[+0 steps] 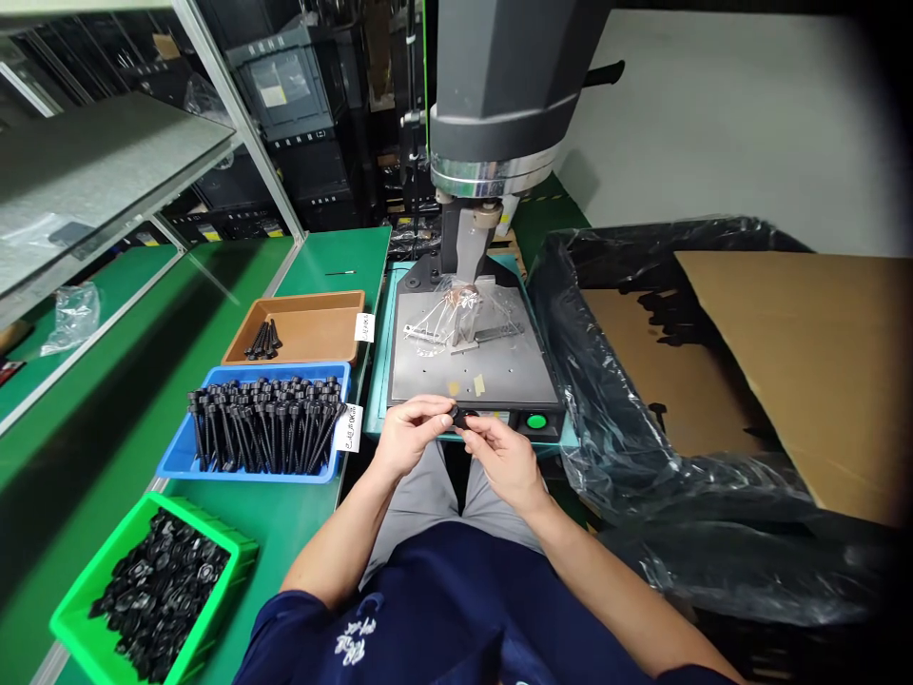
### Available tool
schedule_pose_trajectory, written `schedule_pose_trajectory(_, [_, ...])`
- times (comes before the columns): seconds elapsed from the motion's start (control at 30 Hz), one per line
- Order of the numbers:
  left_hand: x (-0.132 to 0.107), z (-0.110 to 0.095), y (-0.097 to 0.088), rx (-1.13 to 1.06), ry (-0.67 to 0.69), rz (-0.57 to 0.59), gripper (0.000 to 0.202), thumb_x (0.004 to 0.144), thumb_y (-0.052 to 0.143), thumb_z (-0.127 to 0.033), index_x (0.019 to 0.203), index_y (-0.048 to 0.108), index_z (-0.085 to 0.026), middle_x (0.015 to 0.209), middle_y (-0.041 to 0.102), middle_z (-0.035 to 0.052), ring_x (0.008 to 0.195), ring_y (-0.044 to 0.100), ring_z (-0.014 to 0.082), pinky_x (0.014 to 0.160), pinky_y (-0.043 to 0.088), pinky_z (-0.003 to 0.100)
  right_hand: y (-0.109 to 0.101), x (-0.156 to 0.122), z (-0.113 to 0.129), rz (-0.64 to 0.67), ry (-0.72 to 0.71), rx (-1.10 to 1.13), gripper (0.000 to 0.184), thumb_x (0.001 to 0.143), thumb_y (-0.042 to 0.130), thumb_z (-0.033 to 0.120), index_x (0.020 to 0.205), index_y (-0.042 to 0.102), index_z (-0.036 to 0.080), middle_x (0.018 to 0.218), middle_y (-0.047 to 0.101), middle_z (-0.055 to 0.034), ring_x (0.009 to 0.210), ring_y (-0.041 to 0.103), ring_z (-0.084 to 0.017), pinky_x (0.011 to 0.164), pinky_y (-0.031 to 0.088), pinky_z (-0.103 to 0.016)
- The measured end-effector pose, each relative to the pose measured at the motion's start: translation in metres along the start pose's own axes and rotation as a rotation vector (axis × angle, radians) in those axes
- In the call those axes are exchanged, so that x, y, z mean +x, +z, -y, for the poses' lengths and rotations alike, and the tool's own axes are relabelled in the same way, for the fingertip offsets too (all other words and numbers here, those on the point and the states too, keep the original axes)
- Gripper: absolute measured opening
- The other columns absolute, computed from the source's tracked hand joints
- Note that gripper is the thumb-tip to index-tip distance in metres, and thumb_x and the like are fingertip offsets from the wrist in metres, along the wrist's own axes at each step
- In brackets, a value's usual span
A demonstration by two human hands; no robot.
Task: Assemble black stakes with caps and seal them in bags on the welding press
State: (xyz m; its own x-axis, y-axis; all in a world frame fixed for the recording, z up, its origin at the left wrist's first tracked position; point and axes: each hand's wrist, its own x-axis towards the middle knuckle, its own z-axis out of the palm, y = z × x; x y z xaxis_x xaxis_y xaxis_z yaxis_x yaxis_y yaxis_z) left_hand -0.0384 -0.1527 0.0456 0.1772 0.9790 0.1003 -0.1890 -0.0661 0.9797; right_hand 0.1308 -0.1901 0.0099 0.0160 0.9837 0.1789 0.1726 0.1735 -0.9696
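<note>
A small black plastic part [460, 416] is held between both hands, just in front of the press base. My left hand [412, 433] pinches its left end between thumb and fingers. On its other end, my right hand [505, 459] closes with the fingertips. The fingers cover much of the part, so its exact kind cannot be made out. Directly beyond the hands is the press's metal plate [420, 376], carrying a fixture [463, 328] wrapped in clear plastic. A green button [536, 421] sits on the base's front, right of my right hand.
Left of the press, a blue tray [257, 478] holds many black ribbed bolt-like parts. A brown tray [314, 328] has several more. Small black pieces fill a green bin [239, 561]. At right stands a box lined with black plastic [606, 381], with cardboard [806, 362]. The press head [499, 86] hangs above.
</note>
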Motion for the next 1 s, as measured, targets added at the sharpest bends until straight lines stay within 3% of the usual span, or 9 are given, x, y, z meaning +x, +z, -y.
schedule_pose_trajectory(0.1, [0.000, 0.002, 0.000, 0.019, 0.000, 0.006, 0.012, 0.073, 0.080, -0.028, 0.084, 0.079, -0.023, 0.101, 0.075, 0.0073, 0.100, 0.069, 0.0220, 0.094, 0.053, 0.040, -0.001, 0.000, -0.001, -0.050, -0.018, -0.031, 0.028, 0.088, 0.062, 0.045, 0.100, 0.070, 0.022, 0.092, 0.072, -0.0078, 0.074, 0.067, -0.020, 0.069, 0.056, -0.033])
schedule_pose_trajectory(0.3, [0.003, 0.006, -0.001, 0.013, -0.017, 0.043, 0.011, 0.071, 0.082, -0.028, 0.081, 0.079, -0.022, 0.099, 0.074, 0.0073, 0.096, 0.069, 0.0212, 0.093, 0.053, 0.040, -0.004, 0.002, -0.002, 0.062, 0.152, 0.177, 0.039, 0.082, 0.066, 0.055, 0.093, 0.066, 0.018, 0.072, 0.068, -0.0053, 0.056, 0.060, -0.016, 0.048, 0.048, -0.027])
schedule_pose_trajectory(0.5, [0.004, 0.015, 0.006, 0.080, 0.018, 0.056, 0.016, 0.075, 0.078, -0.031, 0.088, 0.078, -0.022, 0.105, 0.072, 0.0090, 0.103, 0.067, 0.0223, 0.094, 0.052, 0.040, -0.006, 0.004, -0.006, 0.034, 0.169, 0.242, 0.035, 0.081, 0.068, 0.053, 0.090, 0.063, 0.019, 0.070, 0.063, -0.0025, 0.059, 0.059, -0.015, 0.050, 0.049, -0.027])
schedule_pose_trajectory(0.63, [0.006, 0.025, 0.014, 0.137, 0.059, 0.034, 0.021, 0.077, 0.077, -0.033, 0.095, 0.078, -0.022, 0.112, 0.068, 0.0103, 0.102, 0.065, 0.0217, 0.086, 0.055, 0.037, -0.005, 0.008, -0.011, 0.063, 0.175, 0.425, 0.040, 0.082, 0.070, 0.046, 0.111, 0.059, 0.020, 0.087, 0.066, -0.0043, 0.064, 0.060, -0.014, 0.052, 0.049, -0.026])
schedule_pose_trajectory(0.7, [0.008, 0.031, 0.018, 0.166, 0.056, 0.043, 0.020, 0.078, 0.076, -0.032, 0.094, 0.078, -0.022, 0.113, 0.066, 0.0108, 0.101, 0.065, 0.0208, 0.083, 0.055, 0.034, -0.006, 0.011, -0.016, 0.120, 0.194, 0.483, 0.047, 0.086, 0.066, 0.046, 0.124, 0.055, 0.021, 0.079, 0.063, -0.0019, 0.059, 0.056, -0.013, 0.049, 0.045, -0.025])
schedule_pose_trajectory(0.77, [0.012, 0.038, 0.020, 0.157, 0.031, 0.056, 0.021, 0.077, 0.077, -0.033, 0.094, 0.078, -0.021, 0.115, 0.064, 0.0114, 0.101, 0.064, 0.0210, 0.083, 0.054, 0.033, -0.008, 0.016, -0.022, 0.157, 0.239, 0.502, 0.048, 0.089, 0.061, 0.048, 0.127, 0.056, 0.019, 0.064, 0.057, 0.0022, 0.051, 0.049, -0.011, 0.045, 0.039, -0.024])
schedule_pose_trajectory(0.83, [0.018, 0.047, 0.020, 0.113, -0.023, 0.014, 0.026, 0.075, 0.079, -0.034, 0.095, 0.077, -0.019, 0.117, 0.064, 0.0118, 0.101, 0.064, 0.0215, 0.085, 0.053, 0.034, -0.014, 0.028, -0.030, 0.114, 0.272, 0.503, 0.046, 0.087, 0.063, 0.049, 0.120, 0.060, 0.018, 0.061, 0.056, 0.0028, 0.049, 0.047, -0.011, 0.044, 0.037, -0.023])
schedule_pose_trajectory(1.0, [0.054, 0.066, 0.011, -0.225, -0.378, -0.294, 0.038, 0.071, 0.082, -0.034, 0.101, 0.070, -0.015, 0.110, 0.069, 0.0117, 0.091, 0.067, 0.0190, 0.083, 0.054, 0.031, -0.030, 0.087, -0.046, -0.099, 0.264, 0.518, 0.045, 0.073, 0.078, 0.048, 0.106, 0.060, 0.021, 0.092, 0.068, -0.0037, 0.068, 0.062, -0.014, 0.057, 0.050, -0.026])
